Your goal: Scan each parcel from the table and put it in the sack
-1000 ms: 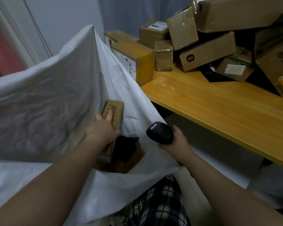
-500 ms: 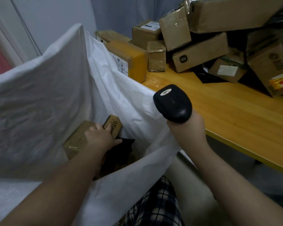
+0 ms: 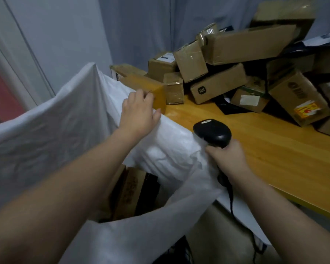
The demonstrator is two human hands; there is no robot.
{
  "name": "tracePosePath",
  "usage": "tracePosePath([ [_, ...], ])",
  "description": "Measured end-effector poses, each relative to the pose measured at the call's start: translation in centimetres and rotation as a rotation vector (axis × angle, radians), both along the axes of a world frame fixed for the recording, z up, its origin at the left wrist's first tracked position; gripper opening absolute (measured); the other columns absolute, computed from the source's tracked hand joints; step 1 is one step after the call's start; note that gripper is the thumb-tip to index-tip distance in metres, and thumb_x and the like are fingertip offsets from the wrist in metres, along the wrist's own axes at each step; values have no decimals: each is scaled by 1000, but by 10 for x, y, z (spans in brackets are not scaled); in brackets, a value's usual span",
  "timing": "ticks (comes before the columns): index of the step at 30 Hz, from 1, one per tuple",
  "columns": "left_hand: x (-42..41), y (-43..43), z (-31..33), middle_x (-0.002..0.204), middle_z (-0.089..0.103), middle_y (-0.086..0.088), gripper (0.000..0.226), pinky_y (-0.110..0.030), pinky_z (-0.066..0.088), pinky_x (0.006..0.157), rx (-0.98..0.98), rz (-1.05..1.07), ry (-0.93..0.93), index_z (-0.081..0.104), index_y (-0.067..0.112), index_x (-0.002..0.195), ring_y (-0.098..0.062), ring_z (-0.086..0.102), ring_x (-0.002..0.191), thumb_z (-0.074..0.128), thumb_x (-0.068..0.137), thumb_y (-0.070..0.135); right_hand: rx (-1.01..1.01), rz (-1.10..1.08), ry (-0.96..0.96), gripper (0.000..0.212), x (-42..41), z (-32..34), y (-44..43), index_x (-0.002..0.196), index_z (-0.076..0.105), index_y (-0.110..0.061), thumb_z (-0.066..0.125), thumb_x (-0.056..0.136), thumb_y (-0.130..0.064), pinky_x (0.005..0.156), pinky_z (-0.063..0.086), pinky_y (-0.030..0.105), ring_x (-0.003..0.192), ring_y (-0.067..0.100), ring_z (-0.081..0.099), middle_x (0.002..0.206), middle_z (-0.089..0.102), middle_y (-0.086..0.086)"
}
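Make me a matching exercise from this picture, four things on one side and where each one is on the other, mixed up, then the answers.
Things:
1. scanner
2. yellow-taped box
3. box with the square logo
4. white sack

Places:
A. under the left hand at the table corner
B. gripped in the right hand
C. hanging open beside the table
D. in the pile, under the tilted boxes

Pairs: 1-B, 2-A, 3-D, 4-C

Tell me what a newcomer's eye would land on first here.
The heap of cardboard boxes piled at the far end of the wooden table draws the eye first. Next, the big white sack gaping open at the table's near edge, and the black scanner gripped in the right hand.
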State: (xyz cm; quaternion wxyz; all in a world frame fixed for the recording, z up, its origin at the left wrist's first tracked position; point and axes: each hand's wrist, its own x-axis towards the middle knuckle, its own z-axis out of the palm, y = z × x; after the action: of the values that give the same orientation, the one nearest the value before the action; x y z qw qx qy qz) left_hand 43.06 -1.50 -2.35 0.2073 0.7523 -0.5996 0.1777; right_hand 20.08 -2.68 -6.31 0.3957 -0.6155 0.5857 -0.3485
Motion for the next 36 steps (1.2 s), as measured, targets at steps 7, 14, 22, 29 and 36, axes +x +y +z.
tracePosePath([
  [7, 8, -79, 17, 155, 19, -25, 85, -54, 22, 113, 418, 258, 35, 20, 16, 150, -48, 15, 142, 49, 87, 66, 72, 6, -181, 15, 0, 15, -22, 84, 65, -1, 75, 74, -7, 56, 39, 28, 61, 16, 50, 64, 52, 4],
  [14, -56, -65, 17, 132, 48, -16, 64, -40, 42, 91, 337, 3, -108, 36, 18, 143, -37, 40, 121, 45, 94, 56, 98, -72, -379, 16, -20, 19, -19, 81, 67, -20, 77, 75, -8, 68, 48, 33, 73, 17, 59, 75, 62, 2],
  [22, -137, -16, 28, 147, 42, -9, 64, -33, 32, 98, 349, -395, -10, 41, 15, 144, -28, 34, 121, 38, 91, 49, -17, -300, -493, 21, -85, 19, 15, 85, 60, -25, 74, 80, -11, 80, 49, 36, 86, 21, 60, 90, 65, 4],
  [29, -213, -2, 19, 148, 43, 3, 49, -28, 27, 102, 267, -632, 104, 41, 23, 145, -19, 34, 120, 51, 97, 25, -60, -454, -530, 20, -157, 9, 58, 94, 64, -21, 75, 79, -12, 79, 47, 35, 94, 24, 62, 91, 66, 4],
  [36, -247, -7, 42, 153, 24, -6, 68, -45, 15, 113, 284, -598, 109, 33, 39, 145, -27, 11, 142, 61, 83, 42, -124, -524, -518, 17, -213, 8, 90, 91, 66, -18, 75, 79, -10, 74, 46, 31, 91, 22, 62, 90, 66, 6],
])
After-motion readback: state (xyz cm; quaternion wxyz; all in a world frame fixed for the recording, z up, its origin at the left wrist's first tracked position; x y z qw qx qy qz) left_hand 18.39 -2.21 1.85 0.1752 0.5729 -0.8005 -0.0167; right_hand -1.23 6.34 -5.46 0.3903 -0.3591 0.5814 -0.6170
